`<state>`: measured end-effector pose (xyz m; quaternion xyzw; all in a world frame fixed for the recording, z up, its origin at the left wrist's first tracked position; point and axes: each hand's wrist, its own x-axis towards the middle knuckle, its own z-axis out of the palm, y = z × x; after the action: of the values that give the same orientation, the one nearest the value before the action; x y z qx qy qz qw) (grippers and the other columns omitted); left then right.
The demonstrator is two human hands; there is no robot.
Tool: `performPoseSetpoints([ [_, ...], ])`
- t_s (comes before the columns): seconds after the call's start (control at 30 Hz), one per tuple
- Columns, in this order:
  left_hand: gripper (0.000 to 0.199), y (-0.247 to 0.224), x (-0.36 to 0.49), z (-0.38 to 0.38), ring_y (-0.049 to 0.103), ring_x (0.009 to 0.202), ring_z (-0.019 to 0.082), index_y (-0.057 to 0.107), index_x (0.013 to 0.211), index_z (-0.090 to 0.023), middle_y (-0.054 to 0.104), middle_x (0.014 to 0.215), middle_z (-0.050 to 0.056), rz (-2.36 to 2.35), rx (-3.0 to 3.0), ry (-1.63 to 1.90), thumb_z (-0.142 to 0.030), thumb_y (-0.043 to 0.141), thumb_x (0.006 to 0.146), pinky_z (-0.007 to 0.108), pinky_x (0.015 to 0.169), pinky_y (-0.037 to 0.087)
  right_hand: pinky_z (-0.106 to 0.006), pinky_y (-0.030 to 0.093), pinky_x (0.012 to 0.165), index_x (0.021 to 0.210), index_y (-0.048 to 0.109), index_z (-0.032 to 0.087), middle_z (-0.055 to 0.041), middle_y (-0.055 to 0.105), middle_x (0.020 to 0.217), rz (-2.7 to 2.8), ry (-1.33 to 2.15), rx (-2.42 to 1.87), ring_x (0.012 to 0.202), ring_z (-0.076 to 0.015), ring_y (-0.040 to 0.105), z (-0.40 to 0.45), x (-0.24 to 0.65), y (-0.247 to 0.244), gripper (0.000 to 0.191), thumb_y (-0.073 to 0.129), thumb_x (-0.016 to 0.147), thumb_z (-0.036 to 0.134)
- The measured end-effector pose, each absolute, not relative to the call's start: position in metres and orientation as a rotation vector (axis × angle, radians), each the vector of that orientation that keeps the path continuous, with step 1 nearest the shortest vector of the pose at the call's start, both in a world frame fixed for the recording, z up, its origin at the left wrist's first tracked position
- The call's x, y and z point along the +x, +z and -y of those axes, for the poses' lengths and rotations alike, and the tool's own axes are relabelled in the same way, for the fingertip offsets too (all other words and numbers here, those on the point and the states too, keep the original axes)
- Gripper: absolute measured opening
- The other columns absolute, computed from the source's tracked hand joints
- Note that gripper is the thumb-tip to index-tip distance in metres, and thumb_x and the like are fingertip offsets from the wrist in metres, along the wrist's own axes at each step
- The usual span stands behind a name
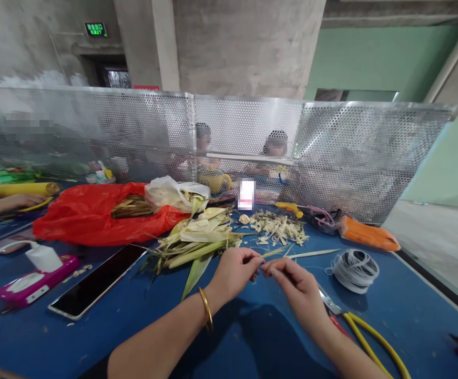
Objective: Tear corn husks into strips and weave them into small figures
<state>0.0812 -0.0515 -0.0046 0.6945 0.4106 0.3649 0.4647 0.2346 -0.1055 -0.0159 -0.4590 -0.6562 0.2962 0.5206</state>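
Note:
My left hand [236, 271], with a gold bangle [205, 309] at the wrist, pinches its thumb and fingertips together near the middle of the table. Fingertip to fingertip with it, my right hand [295, 284] is also closed in a pinch. Whatever thin thing lies between the fingers is too small to make out. Just beyond them are pale husk strips [311, 254]; I cannot tell whether one is held. Corn husks [201, 237] are heaped behind my left hand. Scissors with yellow handles [370, 337] lie partly under my right forearm.
Husk scraps [280, 227] lie further back. A spool of clear line [355, 271] and an orange packet [368, 233] are at the right. To the left are a phone [98, 281], a magenta power strip [37, 287] and a red bag [79, 216]. Another person's hand [26, 201] rests far left.

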Motion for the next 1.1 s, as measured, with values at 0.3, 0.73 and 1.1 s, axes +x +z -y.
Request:
performPoseSetpoints([
  [0.3,0.019,0.001,0.07,0.056,0.056,0.059,0.015,0.072,0.07,-0.014,0.062,0.06,0.004,-0.768,2.238,0.305,-0.021,0.055,0.076,0.025,0.06,0.04,-0.027,0.037,0.065,0.067,0.055,0.019,-0.0005,0.059,0.066,1.946,0.813,-1.206,0.065,-0.0142,0.049,0.106,0.248,0.003,0.022,0.051,0.087,0.027],
  [0.73,0.023,0.0,0.079,0.05,0.043,0.046,0.004,0.066,0.073,-0.012,0.049,0.057,-0.005,-0.734,0.951,0.776,-0.032,0.074,0.068,0.026,0.06,0.052,-0.027,0.037,0.059,0.069,0.055,0.021,0.0009,0.054,0.061,1.697,0.615,-1.329,0.06,-0.0151,0.05,0.103,0.242,-0.013,0.021,0.048,0.088,0.029],
  [1.1,0.021,-0.011,0.085,0.054,0.049,0.052,0.009,0.064,0.067,-0.013,0.056,0.057,-0.002,-0.855,1.445,0.778,-0.034,0.062,0.074,0.021,0.053,0.041,-0.028,0.043,0.072,0.077,0.052,0.022,-0.004,0.062,0.086,1.848,0.552,-1.065,0.081,-0.0162,0.058,0.11,0.237,-0.011,0.02,0.041,0.094,0.021],
])
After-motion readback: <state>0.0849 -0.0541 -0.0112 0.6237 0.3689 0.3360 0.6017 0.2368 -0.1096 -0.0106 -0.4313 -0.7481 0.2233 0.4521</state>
